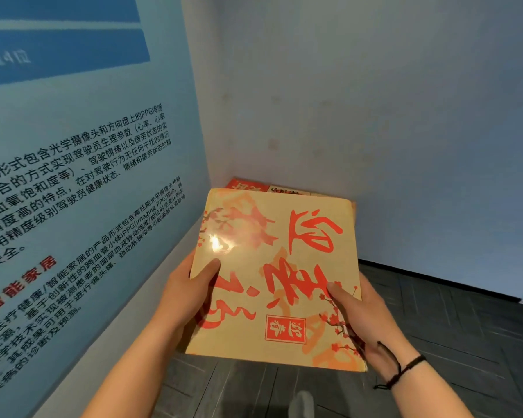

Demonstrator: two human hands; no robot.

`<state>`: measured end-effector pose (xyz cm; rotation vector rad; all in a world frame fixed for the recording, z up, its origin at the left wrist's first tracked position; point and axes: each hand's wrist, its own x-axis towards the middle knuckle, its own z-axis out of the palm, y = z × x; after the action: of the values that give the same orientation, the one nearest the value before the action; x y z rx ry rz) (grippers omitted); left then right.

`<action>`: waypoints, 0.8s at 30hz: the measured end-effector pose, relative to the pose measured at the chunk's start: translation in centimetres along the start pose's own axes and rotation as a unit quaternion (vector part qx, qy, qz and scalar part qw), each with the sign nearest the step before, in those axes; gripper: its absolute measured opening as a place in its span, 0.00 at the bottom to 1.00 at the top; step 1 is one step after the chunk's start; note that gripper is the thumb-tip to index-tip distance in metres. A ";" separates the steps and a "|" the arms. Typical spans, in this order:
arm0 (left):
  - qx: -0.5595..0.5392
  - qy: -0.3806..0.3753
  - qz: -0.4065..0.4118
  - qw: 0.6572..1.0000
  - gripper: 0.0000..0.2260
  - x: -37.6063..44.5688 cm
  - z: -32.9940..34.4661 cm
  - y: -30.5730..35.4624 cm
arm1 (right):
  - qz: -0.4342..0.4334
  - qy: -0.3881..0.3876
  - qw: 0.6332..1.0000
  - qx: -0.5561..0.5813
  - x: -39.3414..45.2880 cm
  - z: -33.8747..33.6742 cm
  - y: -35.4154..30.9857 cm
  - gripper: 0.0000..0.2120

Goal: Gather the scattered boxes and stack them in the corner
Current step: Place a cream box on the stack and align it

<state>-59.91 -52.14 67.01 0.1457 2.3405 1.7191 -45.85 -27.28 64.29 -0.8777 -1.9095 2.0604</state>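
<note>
- The scene is lit evenly and rather dimly, with a cool bluish cast laid over the white wall point(405, 116).
- A small bright glare spot is seen on the glossy top of the flat box point(272, 267), near its left side.
- Soft shadow is cast under the box onto the dark floor point(450, 342).
- Wide-angle bending is noticed in the printed panel point(73, 191), and its upper lettering is blurred.
- Slight softness is found throughout; the bottom edge is smeared.
</note>
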 end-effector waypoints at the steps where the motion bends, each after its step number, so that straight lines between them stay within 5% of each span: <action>1: 0.007 0.004 -0.001 1.000 0.07 1.7 0.4 0.0 | 0.003 -0.005 1.000 0.008 1.9 0.3 -0.2 0.19; 10: 0.049 0.046 -0.012 0.998 0.09 18.9 3.6 4.7 | -0.006 -0.030 0.999 0.034 21.3 2.6 -6.2 0.19; 24: -0.056 0.068 -0.052 0.995 0.07 41.2 5.7 7.2 | -0.056 -0.060 0.994 -0.075 43.6 7.8 -13.8 0.10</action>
<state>-98.81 -35.69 66.94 -0.1131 2.2917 1.8553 -88.58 -9.10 64.97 -0.6744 -2.1469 1.9665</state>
